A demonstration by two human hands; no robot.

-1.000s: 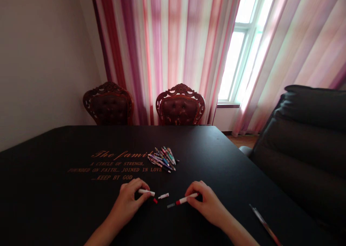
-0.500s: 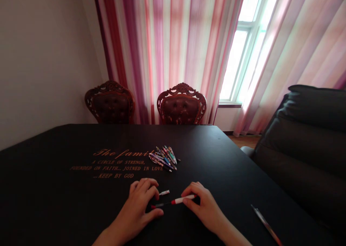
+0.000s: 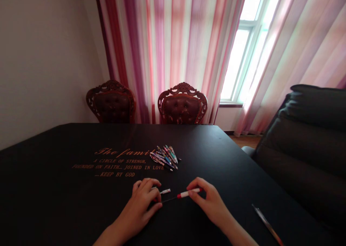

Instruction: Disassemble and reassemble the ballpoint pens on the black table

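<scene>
Between the thumb and fingers of my right hand is a white pen barrel with red ends, tilted slightly up to the right. My left hand pinches the end of a thin dark refill, whose other end points to the barrel's red tip. Part of something red shows at my left fingertips. Just beyond those fingers a short white pen piece lies on the black table. Farther back is a pile of several colourful pens.
A single pen lies at the right of the table. Two carved wooden chairs stand behind the far edge, before striped curtains. A black leather seat is at the right.
My left thumb and fingers have closed on the refill. My right hand has moved slightly right and up with the white barrel, widening the distance between the hands.
</scene>
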